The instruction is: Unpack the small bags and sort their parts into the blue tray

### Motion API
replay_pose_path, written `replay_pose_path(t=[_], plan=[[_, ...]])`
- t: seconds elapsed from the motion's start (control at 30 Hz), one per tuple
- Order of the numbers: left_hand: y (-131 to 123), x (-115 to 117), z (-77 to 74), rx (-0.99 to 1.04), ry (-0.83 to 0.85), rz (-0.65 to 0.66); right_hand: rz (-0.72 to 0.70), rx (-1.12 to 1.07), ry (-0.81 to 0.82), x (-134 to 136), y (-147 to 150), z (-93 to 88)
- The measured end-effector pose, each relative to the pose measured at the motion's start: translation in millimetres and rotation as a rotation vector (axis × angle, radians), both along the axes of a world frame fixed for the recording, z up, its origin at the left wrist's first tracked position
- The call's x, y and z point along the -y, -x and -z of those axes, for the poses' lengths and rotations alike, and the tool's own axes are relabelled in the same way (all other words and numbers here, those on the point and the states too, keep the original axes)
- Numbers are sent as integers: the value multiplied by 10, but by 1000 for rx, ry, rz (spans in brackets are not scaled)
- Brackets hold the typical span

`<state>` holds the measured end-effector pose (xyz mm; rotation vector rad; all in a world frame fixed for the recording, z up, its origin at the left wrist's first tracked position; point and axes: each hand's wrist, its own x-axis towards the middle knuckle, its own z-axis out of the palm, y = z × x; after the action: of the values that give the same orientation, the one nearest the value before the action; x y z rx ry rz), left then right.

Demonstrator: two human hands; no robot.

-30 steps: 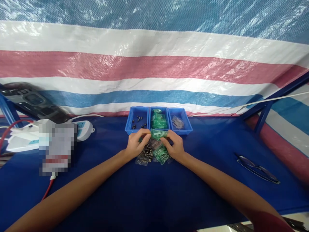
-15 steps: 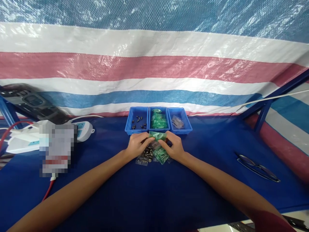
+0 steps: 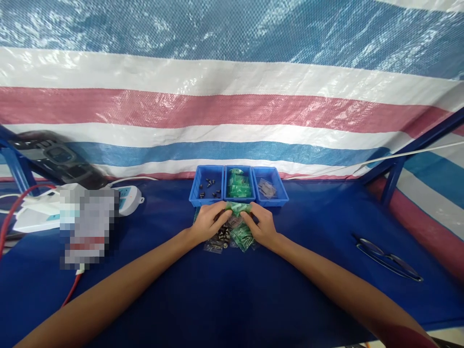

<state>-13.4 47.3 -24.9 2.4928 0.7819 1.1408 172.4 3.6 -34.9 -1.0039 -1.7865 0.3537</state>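
Between my two hands a small green plastic packet [image 3: 238, 208] is pinched at its left and right ends. My left hand [image 3: 210, 221] has its thumb and fingers closed on one end, and my right hand [image 3: 261, 223] grips the other. Under and in front of them lies a mixed pile: dark and silvery screw-like pieces [image 3: 224, 235], a green packet of metal pieces [image 3: 242, 238] and a clear packet [image 3: 213, 247]. Just behind the hands stand three blue bins: the left bin [image 3: 195, 202] with a few dark pieces, the middle bin [image 3: 239, 198] with green packets, the right bin [image 3: 273, 202] with clear packets.
Eyeglasses [image 3: 389, 258] lie on the blue tabletop [image 3: 224, 299] at the right. On the left are a white power strip [image 3: 129, 199], a blurred-out box [image 3: 89, 227], a red cable [image 3: 72, 290] and a dark object [image 3: 58, 154]. Striped sheeting [image 3: 232, 111] hangs behind.
The view has tilted up slightly, so the scene sits a little lower. The green packet looks more crumpled between my fingers; both hands keep their hold on it.
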Motion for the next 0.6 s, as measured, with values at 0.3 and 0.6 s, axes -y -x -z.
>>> replay_pose_path(t=[0.3,0.6], plan=[[-5,0,29,-53,-31,-50,2,13,-25,-2,-5,14],[16,2,9,-64,-1,-5,26,-12,-12,-7,3,12]])
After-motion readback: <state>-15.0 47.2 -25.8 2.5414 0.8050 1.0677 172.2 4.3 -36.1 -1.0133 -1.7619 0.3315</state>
